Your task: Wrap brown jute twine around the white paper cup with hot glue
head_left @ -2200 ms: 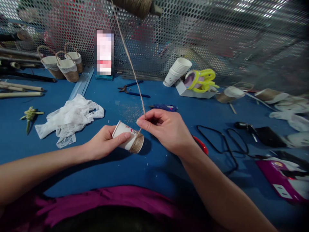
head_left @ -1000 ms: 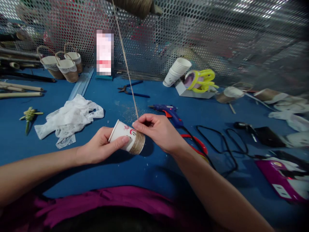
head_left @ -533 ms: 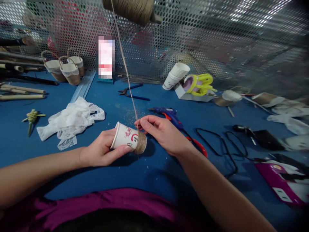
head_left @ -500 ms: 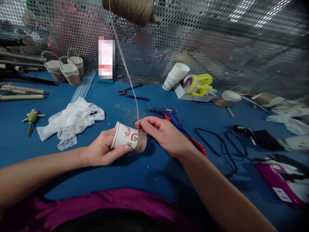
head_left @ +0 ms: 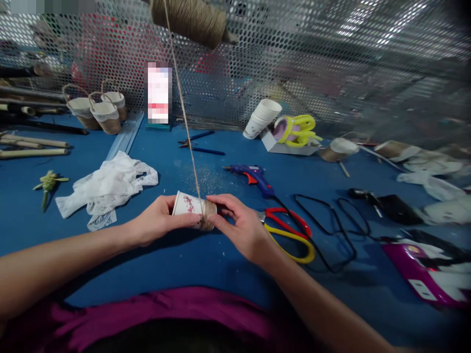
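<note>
A white paper cup [head_left: 187,204] with a red print lies on its side between my hands, its mouth to the left. Brown twine [head_left: 208,214] is wound round its base end. My left hand [head_left: 156,220] is closed on the mouth end, thumb along the near side. My right hand [head_left: 239,224] grips the wound base between thumb and fingers. From the cup a taut strand of twine [head_left: 186,122] runs up to a big spool [head_left: 189,20] at the top. White lace [head_left: 110,184] lies left of the cup.
A glue gun [head_left: 253,176], scissors [head_left: 290,234] and a black cord lie to the right. Pliers [head_left: 200,142] are behind the cup. Farther back stand small twine baskets [head_left: 106,117], a phone [head_left: 158,95] and stacked cups [head_left: 262,117]. Sticks lie at the left, a purple power strip [head_left: 415,274] at the right.
My right hand has moved from the strand onto the cup's wound end. The cup has turned and lies more level, and the strand meets it farther left. More of the scissors shows.
</note>
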Demonstrator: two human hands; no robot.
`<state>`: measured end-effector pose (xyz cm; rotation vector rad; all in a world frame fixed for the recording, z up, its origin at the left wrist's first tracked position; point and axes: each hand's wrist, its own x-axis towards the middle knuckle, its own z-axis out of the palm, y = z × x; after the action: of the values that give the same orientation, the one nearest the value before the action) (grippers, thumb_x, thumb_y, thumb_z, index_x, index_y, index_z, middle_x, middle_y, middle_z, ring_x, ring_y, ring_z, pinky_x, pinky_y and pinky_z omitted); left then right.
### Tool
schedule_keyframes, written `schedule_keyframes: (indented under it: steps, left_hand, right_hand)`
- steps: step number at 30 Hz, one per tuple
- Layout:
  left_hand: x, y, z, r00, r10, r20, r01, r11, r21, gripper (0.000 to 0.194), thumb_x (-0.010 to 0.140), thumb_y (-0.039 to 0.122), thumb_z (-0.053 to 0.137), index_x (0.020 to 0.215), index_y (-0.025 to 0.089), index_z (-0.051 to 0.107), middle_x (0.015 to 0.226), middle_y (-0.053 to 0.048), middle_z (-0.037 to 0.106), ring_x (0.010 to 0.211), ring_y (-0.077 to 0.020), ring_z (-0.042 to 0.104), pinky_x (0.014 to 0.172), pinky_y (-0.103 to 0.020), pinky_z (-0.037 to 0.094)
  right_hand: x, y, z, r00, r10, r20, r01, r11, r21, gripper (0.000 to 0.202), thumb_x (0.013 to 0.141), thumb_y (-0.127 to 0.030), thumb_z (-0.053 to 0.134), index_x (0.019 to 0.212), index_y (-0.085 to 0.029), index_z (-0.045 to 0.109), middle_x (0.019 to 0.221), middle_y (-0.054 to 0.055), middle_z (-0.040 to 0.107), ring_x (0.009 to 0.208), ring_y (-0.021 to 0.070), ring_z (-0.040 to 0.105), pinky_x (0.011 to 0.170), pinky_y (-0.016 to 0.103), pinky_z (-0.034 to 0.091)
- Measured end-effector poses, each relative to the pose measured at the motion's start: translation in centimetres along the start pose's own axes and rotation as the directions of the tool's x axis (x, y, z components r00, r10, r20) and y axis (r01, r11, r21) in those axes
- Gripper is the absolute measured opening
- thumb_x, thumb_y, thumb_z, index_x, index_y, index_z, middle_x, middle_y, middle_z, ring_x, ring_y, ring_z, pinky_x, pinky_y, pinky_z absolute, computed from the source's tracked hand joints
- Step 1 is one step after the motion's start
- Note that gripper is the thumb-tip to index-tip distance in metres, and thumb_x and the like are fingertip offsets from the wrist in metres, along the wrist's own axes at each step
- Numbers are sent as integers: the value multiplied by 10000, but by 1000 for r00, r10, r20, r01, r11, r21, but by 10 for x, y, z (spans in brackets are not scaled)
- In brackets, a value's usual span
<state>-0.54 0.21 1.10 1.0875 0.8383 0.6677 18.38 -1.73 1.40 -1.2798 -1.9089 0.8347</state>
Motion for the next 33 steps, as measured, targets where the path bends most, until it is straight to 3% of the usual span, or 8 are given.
schedule_keyframes:
  steps: [5, 12, 18, 21, 24, 26, 29, 33]
  left_hand:
    - [3, -5, 0, 998, -50, -36, 47, 996, -81, 258, 630, 237, 701, 850, 111, 657, 832, -52, 685, 727, -137, 605, 760, -263, 445]
    - [4, -10, -1, 997, -31, -65, 29, 999, -27, 235, 651, 268, 680, 814, 101, 650, 747, -29, 667, 640, -104, 567, 677, -229, 441]
    - [3, -15, -2, 999, 16, -50, -13, 998, 61, 211, 681, 266, 640, 782, 82, 627, 687, -19, 631, 592, -91, 524, 619, -220, 420]
    - [3, -15, -1, 999, 28, -44, -24, 997, 78, 199, 683, 264, 626, 754, 80, 608, 660, -11, 610, 576, -89, 511, 607, -223, 416]
    - [1, -15, 1, 1000, 13, -20, -11, 997, 82, 207, 681, 275, 622, 751, 81, 601, 636, -4, 596, 553, -87, 499, 591, -224, 413]
    - [-1, -15, 2, 1000, 9, 8, -10, 997, 83, 226, 684, 284, 617, 780, 79, 609, 654, -12, 606, 563, -92, 506, 600, -229, 419]
    - [-2, -16, 3, 999, 6, 45, -11, 994, 108, 255, 696, 301, 599, 805, 72, 617, 686, -32, 621, 586, -103, 518, 616, -242, 425]
    - [-3, -17, 3, 999, -22, 41, 15, 988, 157, 273, 686, 322, 590, 768, 63, 615, 641, -27, 603, 551, -96, 494, 570, -235, 411]
  right_hand:
    - [1, 5, 6, 992, -129, -1, 128, 983, -134, 290, 800, -324, 528, 1048, -175, 531, 1001, 98, 558, 940, 189, 538, 813, 376, 463]
    - [-2, 11, 12, 974, -226, 0, 223, 958, -179, 315, 799, -337, 528, 1062, -165, 512, 1021, 114, 552, 980, 209, 522, 841, 400, 445]
    - [-2, 10, 10, 971, -237, 13, 237, 961, -144, 278, 768, -334, 564, 1012, -210, 519, 995, 92, 561, 953, 212, 530, 826, 413, 441]
    - [5, 1, 6, 987, -164, 5, 164, 983, -81, 215, 783, -334, 533, 945, -195, 551, 977, 91, 571, 916, 195, 542, 781, 367, 460]
    - [26, -18, -4, 999, 25, 22, -24, 999, -29, 248, 809, -353, 482, 936, -160, 571, 935, 93, 599, 773, 152, 563, 669, 294, 476]
    - [52, -32, -11, 991, 101, 87, -106, 992, 60, 338, 808, -389, 486, 1028, -138, 545, 871, 81, 625, 634, 113, 544, 550, 246, 459]
    - [99, -53, -21, 985, 56, 162, -93, 970, 224, 335, 804, -435, 490, 922, -132, 569, 751, 44, 614, 436, 49, 443, 371, 186, 343]
    - [150, -71, -27, 990, -25, 136, -29, 925, 380, 230, 839, -356, 477, 825, -136, 545, 804, 26, 602, 448, 19, 472, 357, 143, 322]
